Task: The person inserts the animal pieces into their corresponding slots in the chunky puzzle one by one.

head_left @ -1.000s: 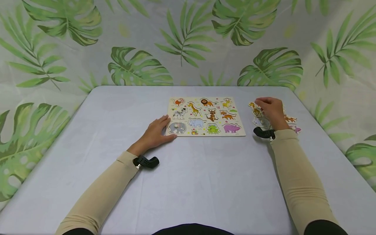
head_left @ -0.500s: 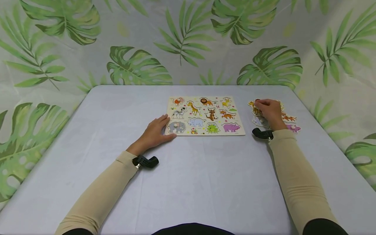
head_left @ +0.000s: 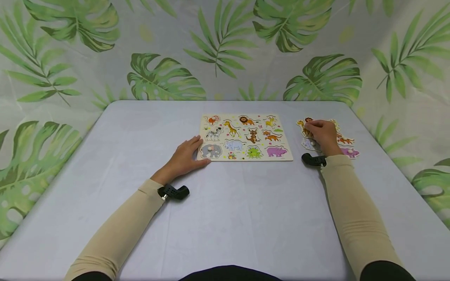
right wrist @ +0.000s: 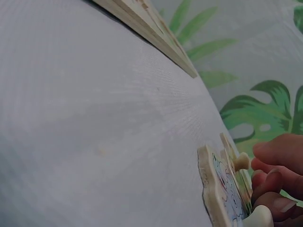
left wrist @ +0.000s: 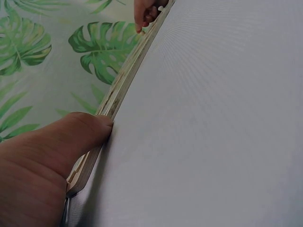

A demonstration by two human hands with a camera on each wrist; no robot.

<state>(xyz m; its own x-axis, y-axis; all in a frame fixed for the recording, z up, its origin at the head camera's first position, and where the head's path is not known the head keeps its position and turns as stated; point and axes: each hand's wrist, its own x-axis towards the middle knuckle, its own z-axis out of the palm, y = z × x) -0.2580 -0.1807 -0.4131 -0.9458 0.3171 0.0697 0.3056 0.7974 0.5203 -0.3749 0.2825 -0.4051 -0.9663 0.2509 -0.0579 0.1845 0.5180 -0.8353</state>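
Two hands are working at an animal puzzle board and a pile of loose pieces on the worktop.

In the head view, the left hand (head_left: 185,156) is lying with relaxed, nearly straight fingers against the 8 o'clock corner of the puzzle board (head_left: 245,137), just beside the seated grey elephant piece (head_left: 211,150). The right hand (head_left: 322,134) is resting at 3 o'clock from the board, on the pile of loose pieces (head_left: 346,146), its fingers curling over them. In the left wrist view, the thumb (left wrist: 71,137) is pressing on the board's edge (left wrist: 120,87). In the right wrist view, the fingers (right wrist: 279,189) are bending around the pegs of the standing pieces (right wrist: 218,189); the exact grip I cannot tell.
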